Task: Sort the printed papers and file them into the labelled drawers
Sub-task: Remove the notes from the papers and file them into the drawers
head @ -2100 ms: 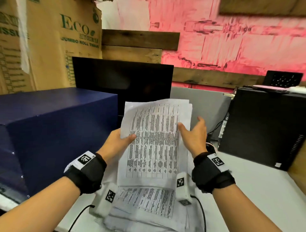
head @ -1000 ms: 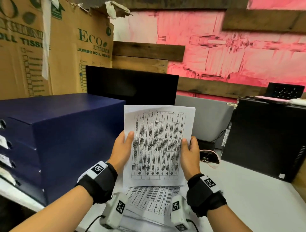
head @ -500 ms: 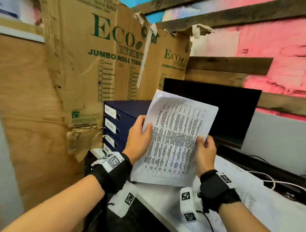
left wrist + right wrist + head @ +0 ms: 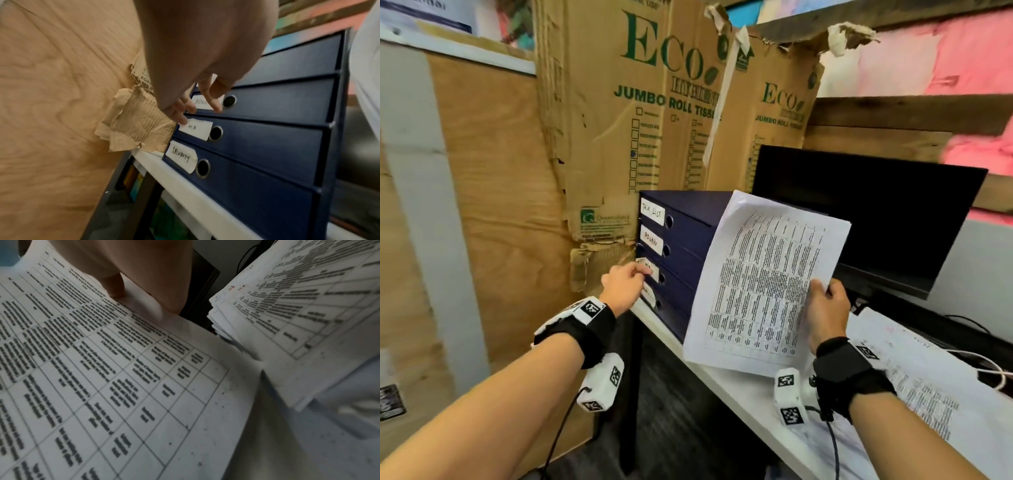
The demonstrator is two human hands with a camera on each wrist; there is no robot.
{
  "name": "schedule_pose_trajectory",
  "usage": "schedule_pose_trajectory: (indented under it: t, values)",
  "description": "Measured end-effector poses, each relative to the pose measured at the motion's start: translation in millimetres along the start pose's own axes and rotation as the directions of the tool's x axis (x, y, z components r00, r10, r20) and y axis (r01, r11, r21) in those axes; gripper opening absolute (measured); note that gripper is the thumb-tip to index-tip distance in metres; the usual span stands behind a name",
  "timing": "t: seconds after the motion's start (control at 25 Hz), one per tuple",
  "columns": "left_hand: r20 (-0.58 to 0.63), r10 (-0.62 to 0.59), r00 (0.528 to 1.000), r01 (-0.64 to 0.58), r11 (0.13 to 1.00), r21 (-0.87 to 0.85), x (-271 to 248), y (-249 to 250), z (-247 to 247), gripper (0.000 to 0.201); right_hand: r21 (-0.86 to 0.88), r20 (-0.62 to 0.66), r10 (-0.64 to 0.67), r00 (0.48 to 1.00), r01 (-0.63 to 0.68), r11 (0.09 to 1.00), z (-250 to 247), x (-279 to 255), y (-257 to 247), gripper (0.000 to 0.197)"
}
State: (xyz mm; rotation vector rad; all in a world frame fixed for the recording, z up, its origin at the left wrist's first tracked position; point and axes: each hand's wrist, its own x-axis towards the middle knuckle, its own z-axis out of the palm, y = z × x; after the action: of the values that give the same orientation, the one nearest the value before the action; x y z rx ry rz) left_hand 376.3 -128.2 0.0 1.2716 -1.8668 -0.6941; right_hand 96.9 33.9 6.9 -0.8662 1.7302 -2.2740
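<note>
drawer unit [image 4: 688,260]: was dark navy, with round black finger holes ringed in silver.
drawer labels [image 4: 196,129]: were white, handwritten in black.
printed sheet [image 4: 763,284]: was white, covered by a black-ruled grid of dense black text.
paper stack [image 4: 308,308]: was white with the same black tables.
cardboard boxes [image 4: 654,102]: were tan with green lettering and rows of small checkboxes.
monitor [image 4: 859,212]: was black.
bench [image 4: 726,380]: was white.
wrist bands [image 4: 585,329]: were black, bearing white tags with black square codes.
wall [image 4: 945,51]: was pink.
</note>
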Motion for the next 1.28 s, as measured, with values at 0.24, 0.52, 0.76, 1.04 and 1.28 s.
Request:
schedule_pose_trajectory:
  t: [0.24, 0.52, 0.76, 1.04, 1.28]
  values:
    - [0.328, -0.167, 0.930, 0.068, 0.954, 0.293, -19, -19, 32, 0.040, -0.060, 0.029, 0.014, 0.999, -0.012, 0.998, -4, 2, 13, 0.016]
    - [0.233, -0.228, 0.945, 0.185, 0.964, 0.192, -15, -32, 66, 0.038, -0.068, 0.061, 0.031, 0.998, -0.026, 0.997, -2, -3, 11, 0.014]
    - [0.367, -0.316, 0.875, 0.249, 0.943, 0.220, 0, -37, 71, 0.051, -0.079, 0.061, 0.026, 0.998, -0.021, 0.997, 6, -5, 5, 0.013]
    - [0.500, -0.284, 0.818, 0.219, 0.958, 0.185, -2, -48, 41, 0.048, 0.010, 0.115, -0.007, 0.993, 0.006, 1.000, 34, -17, -29, 0.016]
    - [0.396, -0.257, 0.881, 0.190, 0.961, 0.201, -56, -39, -2, 0.040, -0.015, 0.296, -0.065, 0.953, 0.072, 0.997, 71, -48, -49, 0.013]
